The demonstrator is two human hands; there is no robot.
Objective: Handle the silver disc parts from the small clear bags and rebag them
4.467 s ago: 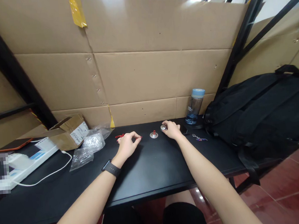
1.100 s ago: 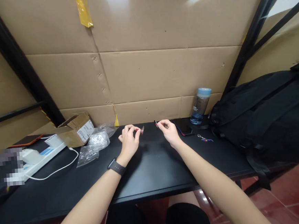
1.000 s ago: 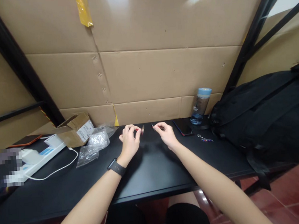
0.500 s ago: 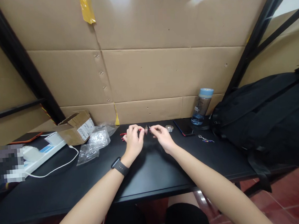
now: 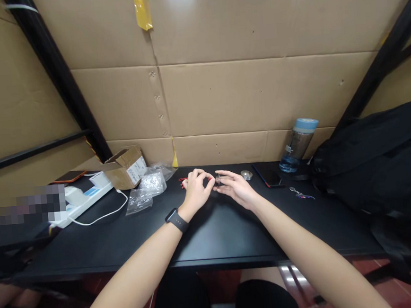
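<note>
My left hand (image 5: 198, 188), with a dark watch on its wrist, is closed in a pinch on a thin red cord (image 5: 182, 180). Part of the cord sticks out past the hand's far left side; the rest is mostly hidden by the fingers. Facing it, my right hand (image 5: 237, 189) has its thumb and fingers around a small round dark piece with a shiny rim (image 5: 218, 179). The two hands' fingertips nearly meet at this piece, above the black table. Just right of my right hand lies a small round silvery disc (image 5: 246, 175).
On the left are an open cardboard box (image 5: 124, 169), clear plastic bags (image 5: 146, 189) and a white power strip (image 5: 84, 201). To the right are a phone (image 5: 268, 174), a water bottle (image 5: 297, 144), a small trinket on a cord (image 5: 303, 194) and a black backpack (image 5: 381, 168). Cardboard (image 5: 222, 95) walls the back.
My view has turned slightly left, so everything sits further right. My right hand's fingers have spread from a pinch to a wider hold around the round piece. The left hand keeps its pinch.
</note>
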